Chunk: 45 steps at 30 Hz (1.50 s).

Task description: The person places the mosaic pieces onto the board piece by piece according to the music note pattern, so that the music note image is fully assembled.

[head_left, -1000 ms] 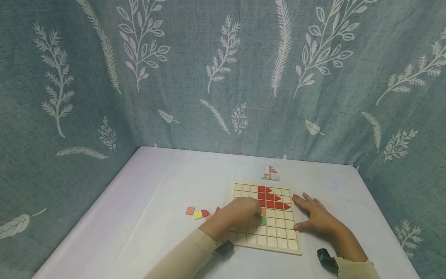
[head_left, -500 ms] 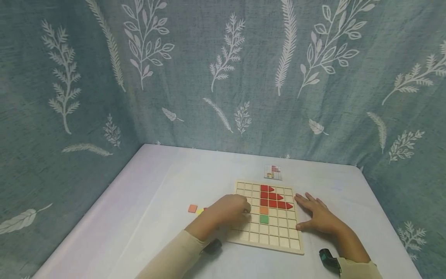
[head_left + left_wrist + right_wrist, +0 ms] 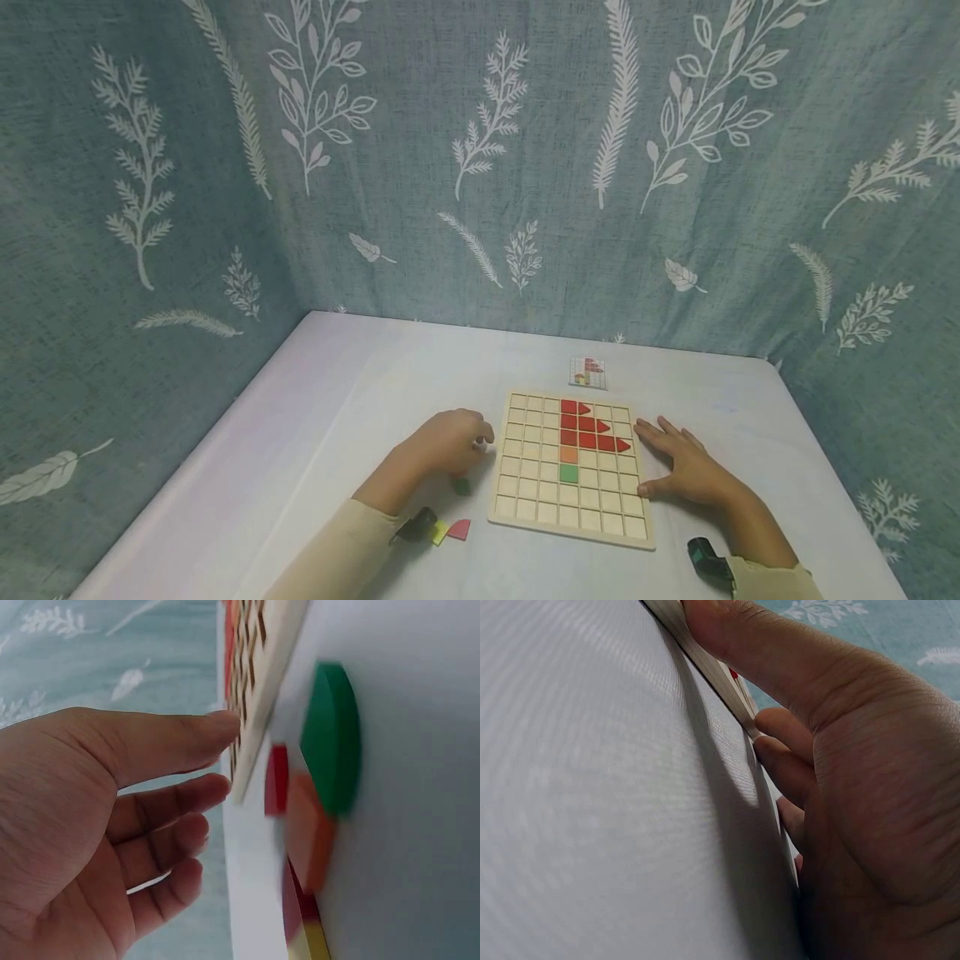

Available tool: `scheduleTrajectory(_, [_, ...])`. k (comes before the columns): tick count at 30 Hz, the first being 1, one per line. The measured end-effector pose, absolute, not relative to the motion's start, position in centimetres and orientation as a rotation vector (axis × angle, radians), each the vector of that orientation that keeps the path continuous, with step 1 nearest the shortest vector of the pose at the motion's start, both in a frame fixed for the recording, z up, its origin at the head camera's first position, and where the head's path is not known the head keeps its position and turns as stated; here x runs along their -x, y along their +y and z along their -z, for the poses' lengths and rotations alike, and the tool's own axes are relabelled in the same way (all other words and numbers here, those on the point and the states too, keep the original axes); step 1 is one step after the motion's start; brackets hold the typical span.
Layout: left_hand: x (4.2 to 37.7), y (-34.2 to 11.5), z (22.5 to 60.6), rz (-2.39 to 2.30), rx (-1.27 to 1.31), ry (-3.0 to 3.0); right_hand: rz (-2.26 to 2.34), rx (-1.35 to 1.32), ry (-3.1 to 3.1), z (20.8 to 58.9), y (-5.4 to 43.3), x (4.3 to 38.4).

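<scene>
My left hand (image 3: 448,442) hovers just left of the wooden grid board (image 3: 570,531), above loose pieces. Its fingers are loosely bent, and in the left wrist view a gap shows between thumb and fingertips, with nothing held. Below it lie a green piece with a curved side (image 3: 330,739), an orange piece (image 3: 307,832) and a red one (image 3: 276,780). On the board are rows of red tiles with pointed ends (image 3: 588,438), an orange square (image 3: 569,454) and a green square (image 3: 569,473). My right hand (image 3: 686,471) rests with spread fingers along the board's right edge, thumb touching the rim.
A small pattern card (image 3: 588,372) lies behind the board. Near the left wrist are a yellow piece (image 3: 440,532) and a pinkish-red rounded piece (image 3: 459,529). A leaf-patterned curtain (image 3: 420,167) stands around the white table (image 3: 360,367).
My left hand has moved left, off the board and over the loose pieces, uncovering the green square and the grid's left columns. The right hand stays at the board's edge.
</scene>
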<state>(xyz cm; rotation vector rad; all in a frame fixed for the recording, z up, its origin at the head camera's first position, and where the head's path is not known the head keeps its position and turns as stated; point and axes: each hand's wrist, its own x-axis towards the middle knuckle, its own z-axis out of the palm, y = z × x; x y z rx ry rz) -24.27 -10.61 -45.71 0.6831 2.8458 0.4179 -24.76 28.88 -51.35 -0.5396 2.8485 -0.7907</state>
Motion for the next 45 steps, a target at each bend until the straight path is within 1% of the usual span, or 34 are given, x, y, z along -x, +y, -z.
scheduleTrajectory(5, [24.2, -12.2, 45.9, -0.42, -0.551, 2.839, 0.783, 0.545, 2.848, 51.6, 28.9, 24.9])
scheduleTrajectory(15, [23.8, -16.3, 46.6, -0.412, -0.713, 2.899, 0.783, 0.562, 2.861, 51.6, 29.1, 24.8])
scheduleTrajectory(22, [23.4, -18.6, 46.8, -0.414, -0.642, 2.902, 0.79, 0.556, 2.866, 51.6, 29.1, 24.7])
scheduleTrajectory(29, [23.4, -19.5, 46.8, -0.454, -0.559, 2.883, 0.792, 0.564, 2.875, 51.5, 29.0, 24.6])
scheduleTrajectory(38, [23.5, -20.0, 46.7, -0.491, -0.525, 2.856, 0.786, 0.549, 2.861, 51.4, 29.0, 24.6])
scheduleTrajectory(45, [23.8, -20.7, 47.1, -0.481, -0.399, 2.849, 0.773, 0.515, 2.848, 51.3, 28.9, 24.7])
